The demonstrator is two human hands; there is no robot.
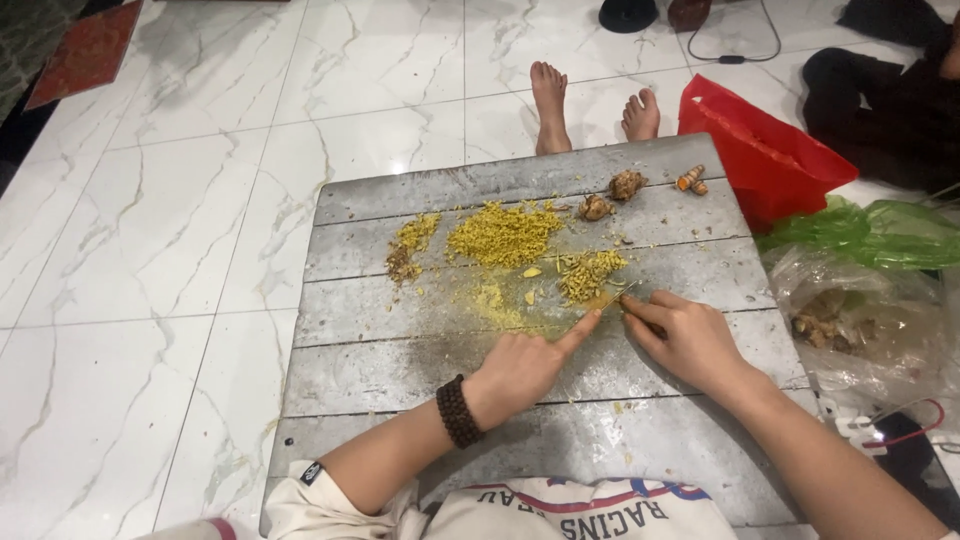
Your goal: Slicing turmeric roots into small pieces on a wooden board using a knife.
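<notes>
The grey wooden bench (400, 400) on the marble floor (150, 250) carries everything. Beyond the fingers lies the big heap of chopped yellow root (503, 234); a smaller, coarser pile (588, 273) sits just beyond the fingertips. The right hand (690, 340) closes its fingers on what seems a thin blade (612, 297), hard to make out. The left hand (520, 368) points its forefinger at the tip, other fingers curled, holding nothing. This looks like mid-chopping; the next cut needs the pile steadied, fingertips clear.
</notes>
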